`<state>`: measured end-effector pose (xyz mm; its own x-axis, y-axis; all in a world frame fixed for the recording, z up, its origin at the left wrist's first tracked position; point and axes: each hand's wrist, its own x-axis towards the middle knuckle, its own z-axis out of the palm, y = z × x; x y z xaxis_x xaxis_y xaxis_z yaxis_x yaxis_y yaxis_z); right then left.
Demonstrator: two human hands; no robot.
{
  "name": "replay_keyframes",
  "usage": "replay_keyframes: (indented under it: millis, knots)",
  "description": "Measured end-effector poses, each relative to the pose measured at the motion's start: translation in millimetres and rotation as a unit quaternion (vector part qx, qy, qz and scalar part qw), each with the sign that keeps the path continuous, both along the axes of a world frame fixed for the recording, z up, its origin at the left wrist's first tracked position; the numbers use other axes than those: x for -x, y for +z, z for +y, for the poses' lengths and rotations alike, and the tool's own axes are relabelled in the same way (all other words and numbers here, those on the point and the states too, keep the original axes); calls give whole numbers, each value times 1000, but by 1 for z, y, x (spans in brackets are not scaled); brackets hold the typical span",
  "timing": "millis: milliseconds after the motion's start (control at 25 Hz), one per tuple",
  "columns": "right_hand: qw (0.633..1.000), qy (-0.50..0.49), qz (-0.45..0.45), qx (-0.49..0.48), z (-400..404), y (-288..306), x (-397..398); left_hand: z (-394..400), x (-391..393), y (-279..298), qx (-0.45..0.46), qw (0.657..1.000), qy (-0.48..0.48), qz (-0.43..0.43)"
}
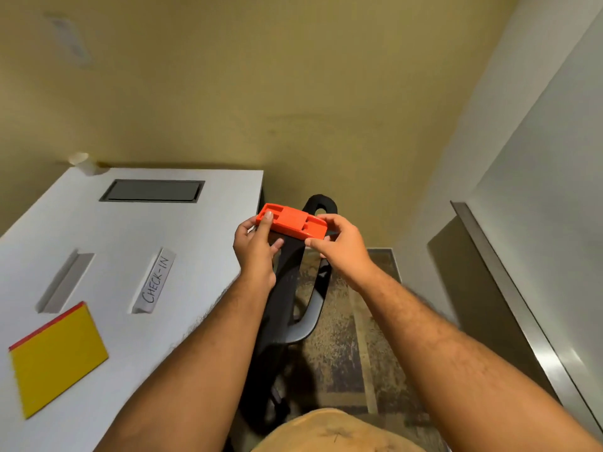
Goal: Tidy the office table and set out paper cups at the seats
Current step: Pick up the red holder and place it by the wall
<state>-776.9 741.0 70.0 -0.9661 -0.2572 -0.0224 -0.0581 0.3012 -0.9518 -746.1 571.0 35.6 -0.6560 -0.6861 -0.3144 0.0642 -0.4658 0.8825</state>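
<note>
I am judging the tidying as partly under way and the cup-setting as barely begun: only one white paper cup [85,163] is showing, standing at the far left corner of the white rectangular table [208,243], and I am seeing no cups at any other seat. Still lying on the table are a yellow pad with a red edge [55,357] at the near left, a folded white card lettered CHECK-IN [156,282] nearer the middle, and a second folded white card [65,282] to its left, its wording turned away from me. A dark recessed panel [152,190] is sitting flush in the far part of the tabletop. I am holding a flat orange plastic block with moulded slots [290,220] in the air, just past the right edge of the table and above a black office chair [293,288]. My left hand [256,246] is gripping its left end, thumb lying across the top, fingers curled beneath. My right hand [339,244] is pinching its right end between thumb and fingertips. Both forearms are reaching forward, converging on the block. Where the block belongs I cannot tell.
</note>
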Motion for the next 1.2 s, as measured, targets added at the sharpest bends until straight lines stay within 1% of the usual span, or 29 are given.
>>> replay_keyframes:
  millis: [120,240,320,360,520,600,760,920,1040,1160,1200]
  knots:
    - [1000,-1,11,-24,-8,-14,53,-1,47,-7,-28,999,0,16]
    - [998,-6,30,-47,-17,-33,111,-1,92,-24,-70,996,-43,33]
    - [997,21,37,-58,-26,-45,147,3,119,-36,-75,995,-62,24]
    - [997,44,34,-62,-31,-51,167,4,134,-39,-70,996,-47,17]
    - [985,153,22,-78,-47,-59,253,3,196,-34,-67,996,63,-3]
    - [978,189,29,-83,-53,-59,292,3,224,-31,-72,993,95,-14]
    - [962,254,44,-88,-76,-63,346,-4,262,-31,-81,984,156,-27]
    - [950,296,47,-88,-108,-74,379,-25,289,-39,-69,972,219,-56]
    - [947,307,44,-88,-134,-84,406,-51,315,-53,-59,966,234,-92]
    - [947,299,42,-109,-162,-95,437,-81,342,-60,-55,966,214,-131]
    - [947,297,42,-113,-170,-98,445,-90,348,-62,-57,968,204,-131]
